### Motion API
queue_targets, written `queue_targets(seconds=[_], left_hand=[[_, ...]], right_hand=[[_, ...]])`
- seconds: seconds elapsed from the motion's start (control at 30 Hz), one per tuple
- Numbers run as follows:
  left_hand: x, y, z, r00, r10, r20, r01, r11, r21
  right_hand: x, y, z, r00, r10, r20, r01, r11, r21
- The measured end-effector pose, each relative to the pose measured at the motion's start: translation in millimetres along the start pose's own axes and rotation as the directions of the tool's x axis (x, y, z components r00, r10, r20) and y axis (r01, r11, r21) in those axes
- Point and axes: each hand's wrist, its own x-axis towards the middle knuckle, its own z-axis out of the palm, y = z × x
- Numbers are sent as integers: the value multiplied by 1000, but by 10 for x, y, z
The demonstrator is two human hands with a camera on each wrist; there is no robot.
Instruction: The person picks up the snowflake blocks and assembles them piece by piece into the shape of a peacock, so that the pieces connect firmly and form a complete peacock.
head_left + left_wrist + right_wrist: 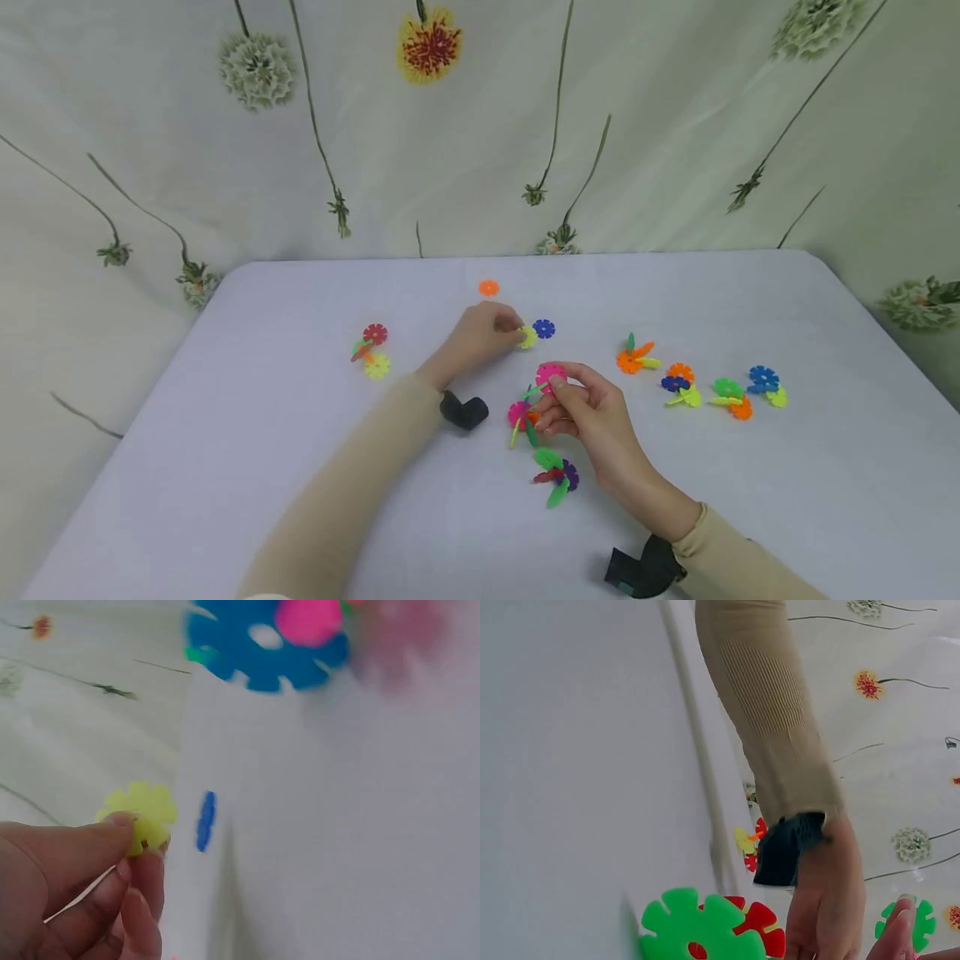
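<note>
— Yellow-green plastic, that little toothed disc [528,337]: the left hand [480,333] pinches it between thumb and fingertips, low over the white table [225,433]. The left wrist view shows the same yellow disc [142,816] caught at its edge by the thumb and a finger.

— And what lies just beside it?

— A blue disc [543,328] flat on the table, right next to the yellow one but apart from it. An orange disc [489,287] sits alone farther back, toward the flowered cloth [675,125].

— What about the right hand?

— The right hand [588,408] has its fingers curled round a cluster of joined discs [528,408], with a pink disc [550,375] on top under the thumb and green and orange pieces sticking out below. It is held near the table's middle, close to the left hand but not touching it.

— Anything else near it?

— A green, red and purple cluster [555,477] lies on the table just in front of the right wrist. To the right, a row of four finished clusters: an orange and green one [633,357], then a blue and orange one [678,383], a green and orange one [731,398], and a blue and yellow one [767,385]. Over on the left, well apart, a red and yellow cluster [371,350].

— Sleeves?

— Beige, both arms, with a dark camera strap at each wrist.
</note>
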Motion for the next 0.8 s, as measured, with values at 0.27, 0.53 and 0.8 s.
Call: queue_targets(seconds=[0.27, 0.53, 0.8], left_hand=[[-801, 91, -153, 998, 61, 20, -46, 894, -445], [-1113, 142, -84, 995, 93, -27, -94, 856, -508], [-1165, 109, -79, 991, 133, -17, -123, 853, -506]], right_hand=[[16, -21, -25, 997, 55, 56, -51, 996, -71], [-4, -26, -40, 959, 104, 264, -70, 988, -138], [31, -30, -84, 926, 152, 346, -89, 978, -191]])
